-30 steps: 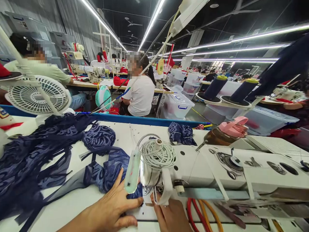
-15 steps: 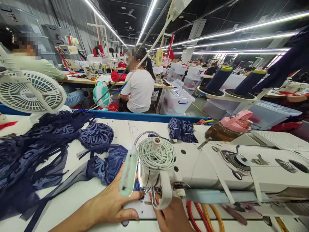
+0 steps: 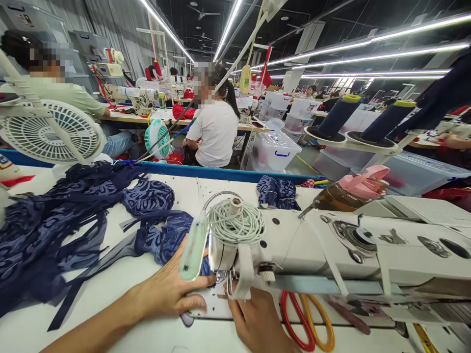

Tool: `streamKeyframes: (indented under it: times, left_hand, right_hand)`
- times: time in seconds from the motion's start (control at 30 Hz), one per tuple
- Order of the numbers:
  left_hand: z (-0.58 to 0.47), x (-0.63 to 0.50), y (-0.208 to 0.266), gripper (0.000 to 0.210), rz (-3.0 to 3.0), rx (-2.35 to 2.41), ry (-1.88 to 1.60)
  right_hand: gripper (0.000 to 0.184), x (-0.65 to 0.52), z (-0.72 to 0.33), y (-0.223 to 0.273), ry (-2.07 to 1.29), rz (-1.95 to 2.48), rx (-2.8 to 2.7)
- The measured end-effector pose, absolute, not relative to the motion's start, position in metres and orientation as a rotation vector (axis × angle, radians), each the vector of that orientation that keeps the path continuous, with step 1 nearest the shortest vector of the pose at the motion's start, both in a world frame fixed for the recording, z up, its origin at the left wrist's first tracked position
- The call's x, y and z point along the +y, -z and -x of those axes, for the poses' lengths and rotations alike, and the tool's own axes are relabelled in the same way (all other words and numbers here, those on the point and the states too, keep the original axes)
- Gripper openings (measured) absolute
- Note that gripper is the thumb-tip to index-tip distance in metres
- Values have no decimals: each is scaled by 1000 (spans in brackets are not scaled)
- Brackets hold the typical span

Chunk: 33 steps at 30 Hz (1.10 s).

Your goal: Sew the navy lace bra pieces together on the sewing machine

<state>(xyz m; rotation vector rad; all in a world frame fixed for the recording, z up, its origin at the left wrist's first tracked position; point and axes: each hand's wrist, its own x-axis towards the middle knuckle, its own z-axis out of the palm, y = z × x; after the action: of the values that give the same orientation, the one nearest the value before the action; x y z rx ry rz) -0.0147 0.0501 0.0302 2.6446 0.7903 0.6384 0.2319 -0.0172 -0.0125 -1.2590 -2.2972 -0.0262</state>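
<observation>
My left hand [image 3: 174, 287] lies open on a dark blue patterned lace piece [image 3: 172, 235], thumb spread, its fingertips beside the presser foot [image 3: 221, 276] of a white sewing machine [image 3: 312, 245]. A pale green clear plate [image 3: 193, 247] on the machine covers part of the fingers. My right hand [image 3: 257, 318] is at the right of the needle area, fingers closed together and pointing under the machine head. Their tips are partly hidden, and what they hold, if anything, cannot be made out. Red-handled scissors [image 3: 298, 318] and a yellow handle [image 3: 320, 323] lie right of it.
Dark blue lace and straps [image 3: 55, 220] are heaped at left, near a white fan [image 3: 51, 132]. Tied blue pieces [image 3: 277, 192] lie behind the machine. A pink-lidded bottle [image 3: 362, 184] and thread cones [image 3: 338, 116] stand at right. Seated people [image 3: 217, 132] work beyond the blue table edge [image 3: 221, 172].
The view has shifted a little, so the table and machine appear higher. Both hands stay close to the presser foot; more of the scissors handles shows.
</observation>
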Motion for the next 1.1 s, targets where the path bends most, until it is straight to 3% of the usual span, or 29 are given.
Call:
streamKeyframes:
  times: [0.13, 0.57, 1.1]
  left_hand:
    - [1, 36, -20, 16, -2764, 848, -741]
    - [-4, 41, -12, 23, -2508, 1058, -690]
    - [-3, 40, -21, 17, -2392, 1018, -683]
  right_hand:
    - [26, -15, -227, 4, -71, 1325, -2212]
    - [30, -12, -224, -5, 114, 1105, -2285]
    - [29, -16, -214, -9, 56, 1027, -2385]
